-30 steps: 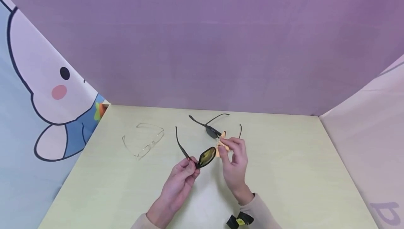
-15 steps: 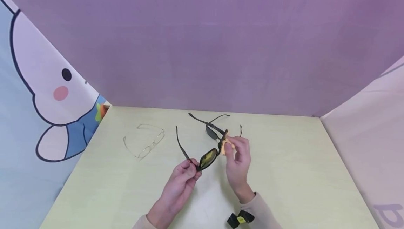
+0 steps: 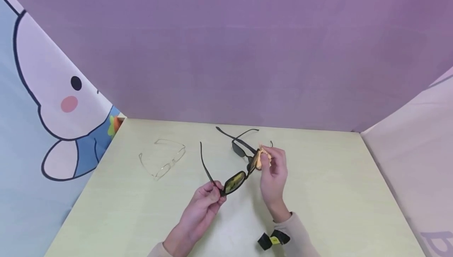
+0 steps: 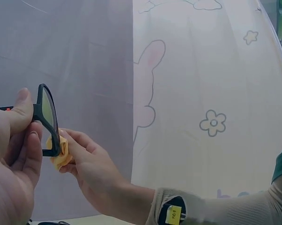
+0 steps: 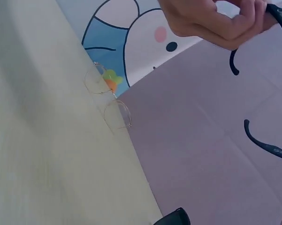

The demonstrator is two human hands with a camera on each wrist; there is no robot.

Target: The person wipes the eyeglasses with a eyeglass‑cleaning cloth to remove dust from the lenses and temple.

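Observation:
Black-framed sunglasses [image 3: 234,182] with yellow-green lenses are held up over the table. My left hand [image 3: 203,204] pinches them at one hinge corner, between thumb and fingers. At the other lens, my right hand [image 3: 275,178] grips a crumpled orange-yellow cloth [image 3: 264,158] against the frame. In the left wrist view the cloth [image 4: 62,152] bunches behind the frame's lower edge, and the right thumb lies over it. The right wrist view catches the left hand [image 5: 220,18] and the tips of the sunglasses' arms [image 5: 267,147], while the cloth is out of sight there.
Behind the held pair, dark sunglasses [image 3: 238,149] lie on the table with their arms spread, partly covered by the right hand. Thin clear-framed glasses [image 3: 164,169] lie unfolded at the left. Printed cloth walls [image 3: 226,52] enclose the table.
The right hand and cloth have shifted right and slightly up along the sunglasses, to the far lens. More of that lens and its arm now shows. The left hand has barely moved.

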